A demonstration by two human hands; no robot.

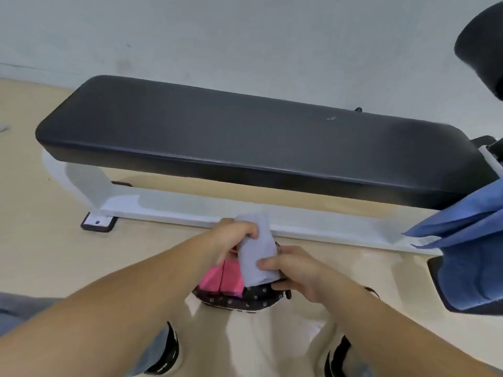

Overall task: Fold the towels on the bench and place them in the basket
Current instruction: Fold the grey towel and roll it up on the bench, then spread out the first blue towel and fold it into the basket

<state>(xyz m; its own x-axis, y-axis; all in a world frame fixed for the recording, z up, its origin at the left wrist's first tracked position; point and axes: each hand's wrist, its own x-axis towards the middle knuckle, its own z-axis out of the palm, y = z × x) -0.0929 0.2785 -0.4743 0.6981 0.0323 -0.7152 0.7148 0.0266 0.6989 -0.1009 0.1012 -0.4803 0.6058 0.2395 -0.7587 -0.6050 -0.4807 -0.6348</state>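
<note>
Pale lavender-grey folded towel [255, 257]: a narrow soft cloth bundle, held upright and slightly tilted just above the basket, in front of the bench's white rail. Both hands grip it.
Left hand [234, 236]: on the towel's upper left edge. Its fingers [251, 232] are curled close together round the fold, knuckles up.
Right hand [295, 270]: on the towel's lower right end. Its fingers [269, 265] are curled round the cloth, with one lying across the near face. Whether that one is the thumb cannot be told.
Dark round fabric basket with small white flower print [245, 300]: on the floor directly under the hands. Only its near rim shows.
Pink folded towels [220, 278]: two standing side by side in the basket's left part, touching each other. The lavender-grey towel's lower end is just beside them on the right.
Long black padded bench [245, 137]: lies across the view behind the hands, its near edge above and beyond the basket.
White metal bench frame [168, 206]: the rail runs along the floor just behind the basket.
Blue cloth [468, 246]: draped at the bench's right end, hanging below the pad edge, well apart from the hands.
Beige smooth floor [40, 240]: stretches left of the basket as far as the frame's foot.
</note>
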